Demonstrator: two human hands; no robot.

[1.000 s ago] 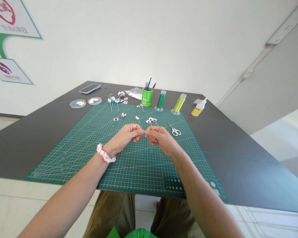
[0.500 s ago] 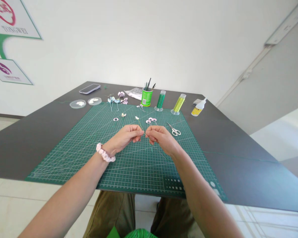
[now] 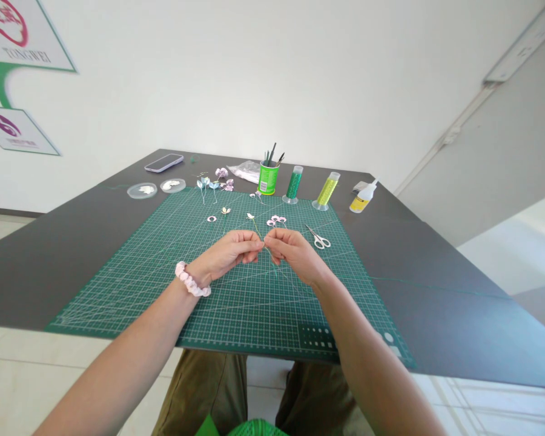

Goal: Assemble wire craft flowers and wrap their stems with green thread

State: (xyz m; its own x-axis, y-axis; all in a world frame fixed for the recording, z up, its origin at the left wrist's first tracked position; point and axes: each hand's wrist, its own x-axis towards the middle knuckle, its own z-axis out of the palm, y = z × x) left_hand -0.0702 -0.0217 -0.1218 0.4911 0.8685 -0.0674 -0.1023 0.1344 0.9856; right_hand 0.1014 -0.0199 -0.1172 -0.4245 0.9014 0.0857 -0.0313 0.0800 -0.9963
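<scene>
Between my two hands is a thin flower stem (image 3: 255, 225) topped by a small pale bud (image 3: 251, 216). My left hand (image 3: 240, 246) pinches the stem between thumb and forefinger. Fingertip to fingertip with it, my right hand (image 3: 287, 247) is closed in a pinch at the same stem, where fine thread hangs below; exactly what it grips is too small to tell. Just beyond lie pink ring-shaped petals on wires (image 3: 276, 221), a cream flower (image 3: 226, 211) and a loose pink ring (image 3: 211, 219) on the green cutting mat (image 3: 154, 290).
White-handled scissors (image 3: 318, 238) lie right of my hands. Behind stand a green can (image 3: 267, 179) of tools, a green thread spool (image 3: 293, 185), a yellow-green spool (image 3: 326, 192) and a glue bottle (image 3: 364, 197). Blue flowers (image 3: 203, 183), shallow dishes (image 3: 142, 191) and a phone (image 3: 164, 162) are at left.
My right hand has shifted slightly left, so its fingertips now meet those of my left hand. The stem stays in the pinch, and the things on the table have not moved.
</scene>
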